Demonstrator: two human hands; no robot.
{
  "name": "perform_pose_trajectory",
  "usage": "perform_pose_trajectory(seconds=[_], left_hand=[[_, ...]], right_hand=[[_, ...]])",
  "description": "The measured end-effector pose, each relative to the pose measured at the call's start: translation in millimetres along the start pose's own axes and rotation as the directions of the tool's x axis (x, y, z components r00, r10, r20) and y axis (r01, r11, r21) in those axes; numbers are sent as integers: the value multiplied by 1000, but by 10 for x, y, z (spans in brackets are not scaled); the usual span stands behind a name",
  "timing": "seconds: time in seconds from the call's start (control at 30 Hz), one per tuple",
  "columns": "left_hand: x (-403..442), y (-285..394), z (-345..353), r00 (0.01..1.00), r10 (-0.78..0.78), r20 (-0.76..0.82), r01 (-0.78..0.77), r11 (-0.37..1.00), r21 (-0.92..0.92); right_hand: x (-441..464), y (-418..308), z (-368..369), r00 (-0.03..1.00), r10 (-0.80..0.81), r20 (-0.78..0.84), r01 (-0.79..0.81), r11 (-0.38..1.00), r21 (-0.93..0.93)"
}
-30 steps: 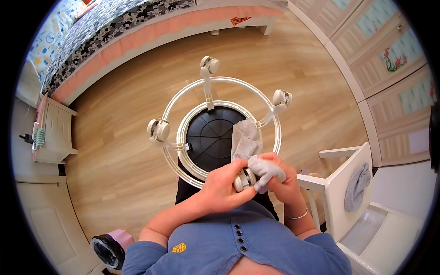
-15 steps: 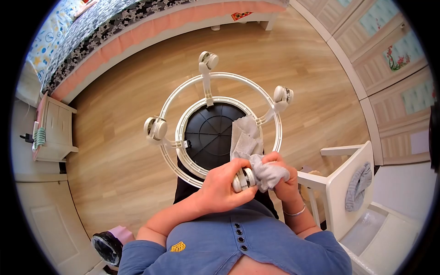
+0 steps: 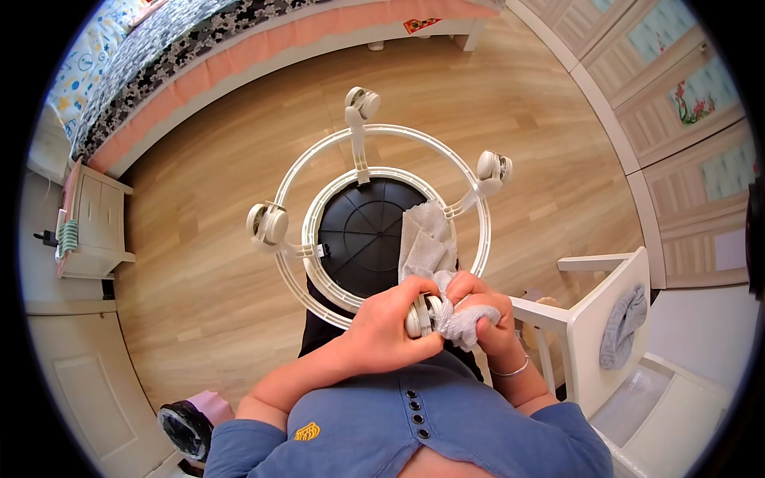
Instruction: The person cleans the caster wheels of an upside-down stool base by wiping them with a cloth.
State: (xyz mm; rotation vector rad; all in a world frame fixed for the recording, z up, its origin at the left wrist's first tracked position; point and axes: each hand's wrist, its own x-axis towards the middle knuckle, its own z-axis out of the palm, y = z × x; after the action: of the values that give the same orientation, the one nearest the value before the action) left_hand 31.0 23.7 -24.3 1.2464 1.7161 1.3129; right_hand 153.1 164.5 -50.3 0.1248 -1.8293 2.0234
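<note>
A round white frame with caster wheels and a black ribbed disc at its centre lies upside down over my lap. My left hand is closed around the near caster wheel. In my right hand a grey cloth is bunched, its edge pressed against that wheel's right side. The rest of the cloth trails up over the disc's right edge. Three other casters point upward: one far caster, one left caster and one right caster.
To my right stands a white chair with a grey knitted item on it. A bed is at the back, a white nightstand at the left, wardrobe doors at the right. A lined bin stands lower left.
My right hand has shifted slightly left, bringing the bunched cloth onto the near wheel's side. The frame has tilted very slightly; my left hand keeps its hold.
</note>
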Motion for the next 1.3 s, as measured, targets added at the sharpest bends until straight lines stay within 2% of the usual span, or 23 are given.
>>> perform_pose_trajectory(seconds=[0.03, 0.07, 0.1, 0.17, 0.23, 0.3, 0.33, 0.37, 0.43, 0.5, 0.57, 0.6, 0.67, 0.7, 0.73, 0.77, 0.8, 1.0, 1.03, 1.13, 1.17, 1.23, 1.3], left_hand=[[1, 11, -14, 999, -47, 17, 47, 999, -19], [4, 25, -22, 999, -45, 17, 45, 999, -21], [6, 40, -27, 999, -46, 21, 46, 999, -13], [5, 34, -25, 998, -50, 31, 50, 999, -6], [-7, -4, -3, 999, -34, 2, 35, 998, -51], [1, 10, -15, 1000, -26, -1, 26, 999, -29], [1, 14, -23, 1000, -18, -3, 18, 1000, -6], [-4, 2, -23, 1000, -19, -3, 19, 1000, -5], [-13, -30, -19, 1000, -29, -4, 29, 999, -22], [-12, -13, -29, 1000, -25, 2, 25, 1000, -7], [-5, 10, -37, 1000, -22, 7, 22, 1000, 5], [3, 28, -33, 999, -38, 5, 38, 999, 0], [2, 31, -26, 998, -56, 5, 56, 998, -3], [1, 21, -18, 999, -44, -7, 44, 999, -7], [0, 15, -13, 999, -31, -19, 31, 999, -11], [-6, 15, -11, 999, -31, -18, 31, 999, -10], [-12, 14, -11, 1000, -22, -8, 22, 1000, -4], [-11, -6, -8, 999, 30, -19, -30, 999, 28], [-5, -2, -20, 999, 27, -25, -26, 999, 27], [7, 11, -15, 999, 32, -35, -32, 999, 19], [5, 8, -13, 999, 29, -40, -29, 1000, 8], [-16, -4, -22, 1000, 19, -17, -19, 1000, 18], [-16, 2, -22, 1000, 14, -1, -14, 999, 31]], right_hand=[[-11, 1, 7, 1000, 5, -17, -5, 1000, 15], [-26, -1, 56, 991, 48, -124, -38, 996, 77], [-23, -11, 97, 991, 48, -124, -39, 996, 75], [-24, -34, 158, 928, 138, -347, -76, 979, 188], [-59, -24, 157, 933, 140, -331, -92, 984, 155], [-23, -48, 170, 984, -19, -177, -23, 973, -228], [14, -86, 183, 989, -53, -135, 9, 951, -309], [21, -80, 155, 989, -52, -135, 8, 951, -308], [7, -59, 85, 994, -111, 15, 112, 976, -188], [-93, -28, 116, 996, -84, -14, 80, 981, -179], [-146, 28, 76, 997, 0, -83, 3, 999, 34], [-137, 18, 99, 997, -2, -82, 5, 999, 34], [-114, -21, 170, 928, 164, -335, -102, 976, 195], [-86, -37, 167, 927, 164, -338, -101, 975, 195], [-35, -48, 150, 972, 44, -229, -62, 995, -72], [-3, -61, 147, 995, -44, -88, 13, 945, -327], [12, -69, 165, 993, -86, -83, 51, 934, -354], [-116, 16, 112, 998, -51, -31, 48, 995, -84], [-122, 16, 136, 998, -47, -29, 44, 995, -87], [-118, 10, 213, 951, 74, -300, -53, 996, 78], [-90, -13, 235, 951, 74, -301, -53, 996, 77], [-37, -80, 274, 980, -12, -199, -48, 955, -294], [-57, -85, 250, 977, 37, -209, -84, 972, -219]])
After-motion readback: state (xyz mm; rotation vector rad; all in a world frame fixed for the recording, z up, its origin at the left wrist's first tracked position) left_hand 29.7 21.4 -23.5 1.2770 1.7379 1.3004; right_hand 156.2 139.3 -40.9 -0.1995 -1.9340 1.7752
